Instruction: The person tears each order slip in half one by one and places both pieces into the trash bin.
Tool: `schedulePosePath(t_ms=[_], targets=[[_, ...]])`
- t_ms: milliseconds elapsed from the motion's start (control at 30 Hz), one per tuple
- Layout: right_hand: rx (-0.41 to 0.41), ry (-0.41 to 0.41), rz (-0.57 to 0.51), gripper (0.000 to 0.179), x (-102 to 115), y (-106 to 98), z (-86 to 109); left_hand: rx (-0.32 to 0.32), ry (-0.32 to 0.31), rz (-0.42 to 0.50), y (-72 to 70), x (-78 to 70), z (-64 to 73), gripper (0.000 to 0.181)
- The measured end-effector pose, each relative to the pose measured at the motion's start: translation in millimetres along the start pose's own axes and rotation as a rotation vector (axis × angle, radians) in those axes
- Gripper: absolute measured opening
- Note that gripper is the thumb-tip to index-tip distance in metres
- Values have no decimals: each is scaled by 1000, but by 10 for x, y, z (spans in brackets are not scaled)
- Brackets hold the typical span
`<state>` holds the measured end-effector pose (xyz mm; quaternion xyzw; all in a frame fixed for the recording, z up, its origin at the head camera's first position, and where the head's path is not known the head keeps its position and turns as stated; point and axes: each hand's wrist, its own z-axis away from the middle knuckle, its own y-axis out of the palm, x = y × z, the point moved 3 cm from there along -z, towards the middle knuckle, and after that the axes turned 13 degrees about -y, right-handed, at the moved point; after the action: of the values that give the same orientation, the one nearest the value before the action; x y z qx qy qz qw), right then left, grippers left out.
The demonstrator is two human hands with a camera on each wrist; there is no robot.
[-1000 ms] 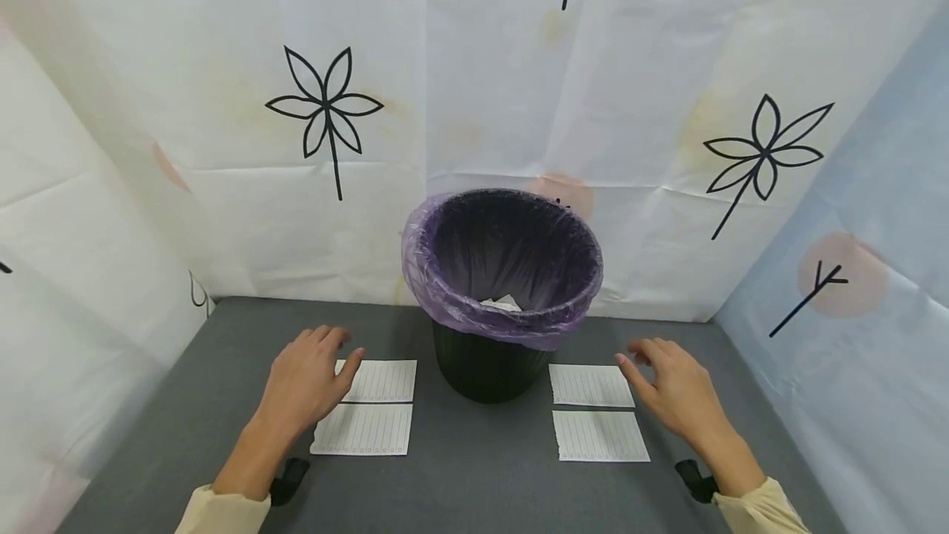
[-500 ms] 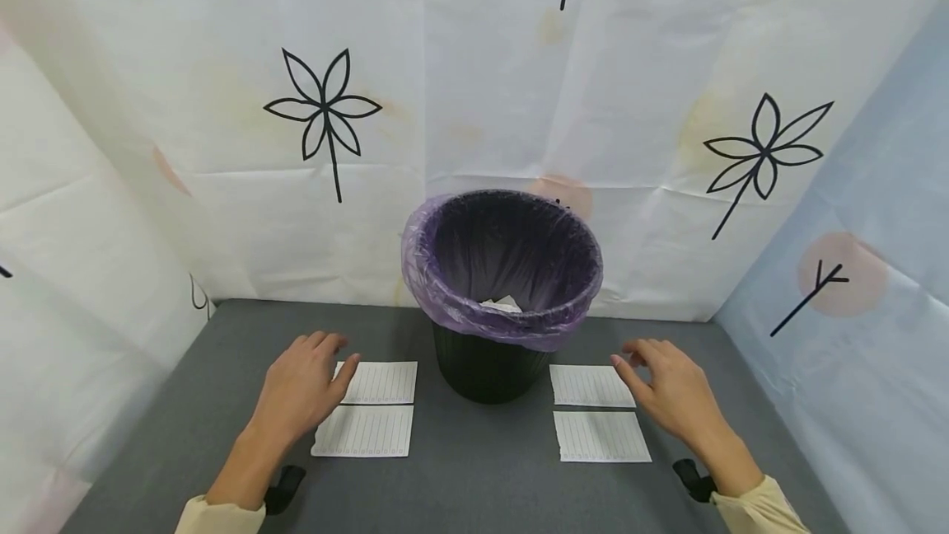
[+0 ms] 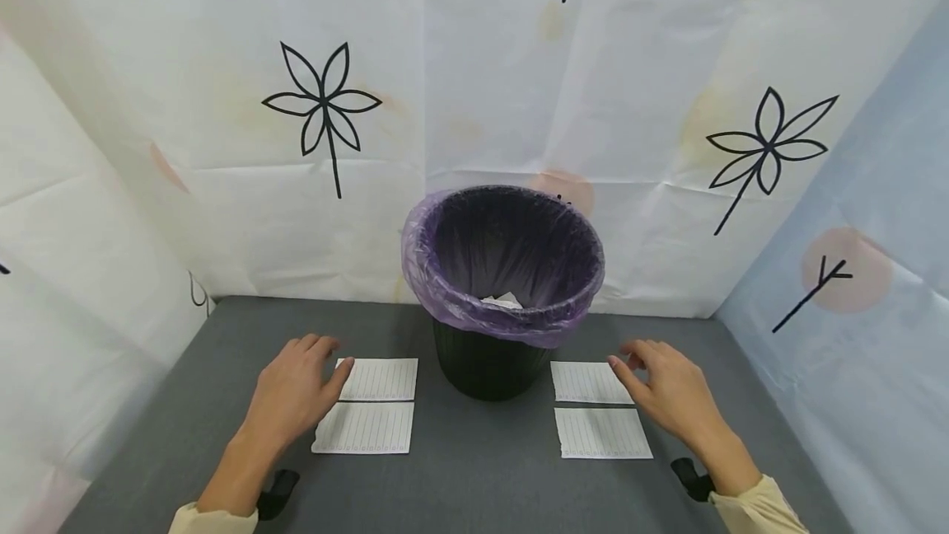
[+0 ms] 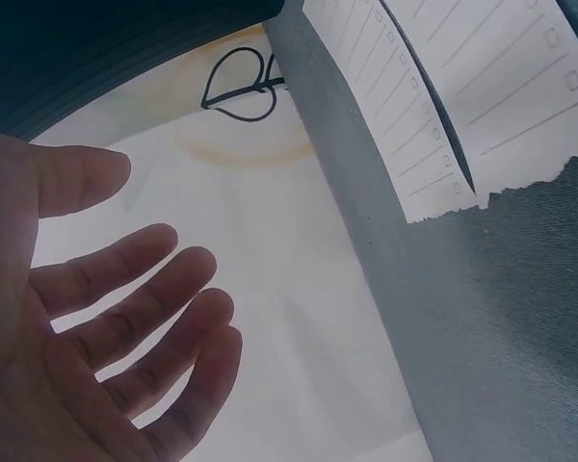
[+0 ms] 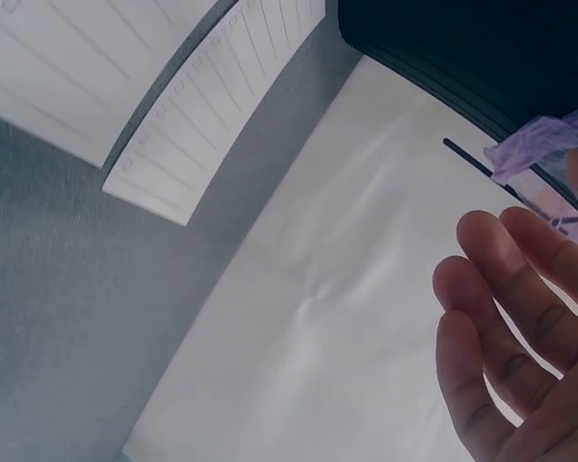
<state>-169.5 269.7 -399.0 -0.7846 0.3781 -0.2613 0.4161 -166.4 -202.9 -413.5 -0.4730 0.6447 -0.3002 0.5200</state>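
A dark trash bin (image 3: 482,365) lined with a purple plastic bag (image 3: 504,324) stands at the centre back of the table. Scraps of white paper (image 3: 507,301) lie inside it. To its left are two lined paper pieces, an upper one (image 3: 381,380) and a lower one (image 3: 366,428); the lower has a ragged left edge. Two more lie to its right, an upper one (image 3: 589,382) and a lower one (image 3: 602,433). My left hand (image 3: 291,394) hovers beside the left pair, fingers relaxed and holding nothing. Beside the right pair, my right hand (image 3: 670,394) is likewise loose, holding nothing.
The grey table (image 3: 482,493) spreads in front of the bin. White patterned cloth (image 3: 474,64) hangs right behind it, with more cloth at both sides. A black strap (image 3: 278,494) is on the left wrist, another black strap (image 3: 693,480) on the right.
My left hand has drifted slightly left and down, away from the paper pieces. My right hand has shifted a little to the left. The papers and bin stay in place.
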Motion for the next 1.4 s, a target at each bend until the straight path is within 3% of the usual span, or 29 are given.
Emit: schedulePosePath(t_ms=[433, 633, 1000, 1167, 1400], targets=[[16, 16, -20, 12, 100, 53, 81, 47, -30, 21, 38, 148, 130, 26], [39, 46, -85, 10, 223, 183, 127, 133, -112, 110, 112, 253, 198, 25], [76, 166, -508, 4, 612, 613, 147, 242, -249, 355, 387, 533, 280, 33], [92, 188, -666, 6, 833, 795, 106, 227, -250, 410, 458, 639, 323, 43], [117, 146, -847, 20, 1166, 1074, 61, 235, -241, 425, 529, 752, 369, 63]])
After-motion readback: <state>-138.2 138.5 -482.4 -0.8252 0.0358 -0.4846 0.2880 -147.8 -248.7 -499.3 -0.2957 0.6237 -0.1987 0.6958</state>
